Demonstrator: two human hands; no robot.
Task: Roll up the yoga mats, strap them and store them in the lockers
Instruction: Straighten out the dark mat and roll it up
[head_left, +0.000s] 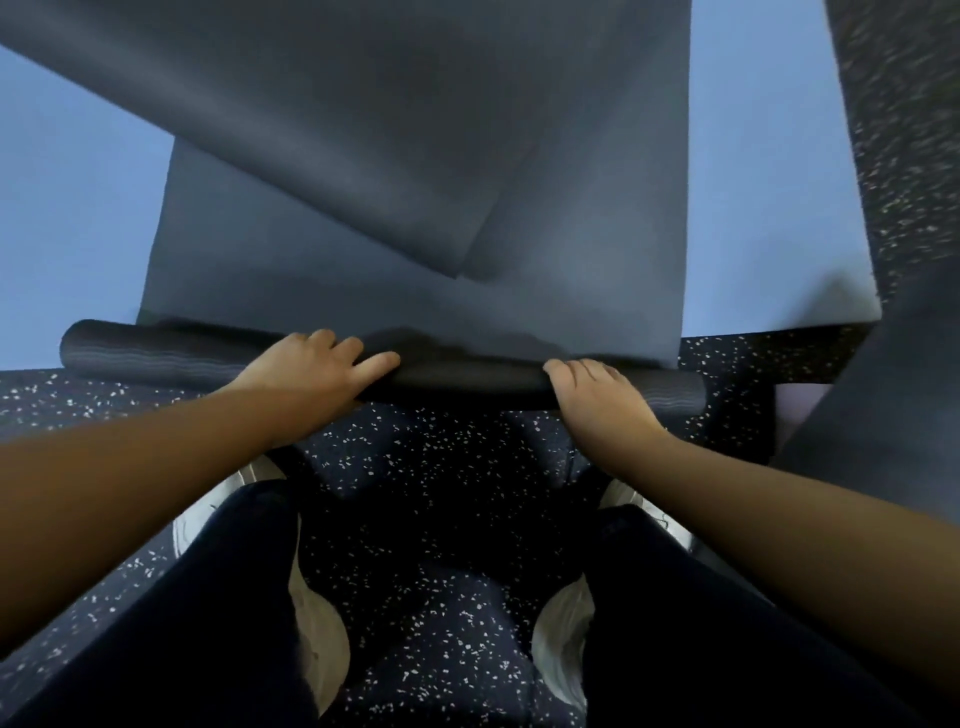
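Note:
A dark grey yoga mat (291, 260) lies flat ahead of me, its near end wound into a thin roll (467, 379) that runs left to right. My left hand (311, 371) lies on top of the roll left of centre, fingers curved over it. My right hand (597, 400) sits on the roll right of centre with its fingers curled over the top. A second dark mat (405, 114) lies askew across the first, one corner pointing toward me.
Blue flooring (67, 197) flanks the mats on both sides. Dark speckled rubber floor (441, 467) runs under my knees and shoes. Another dark mat (883, 405) lies at the right edge.

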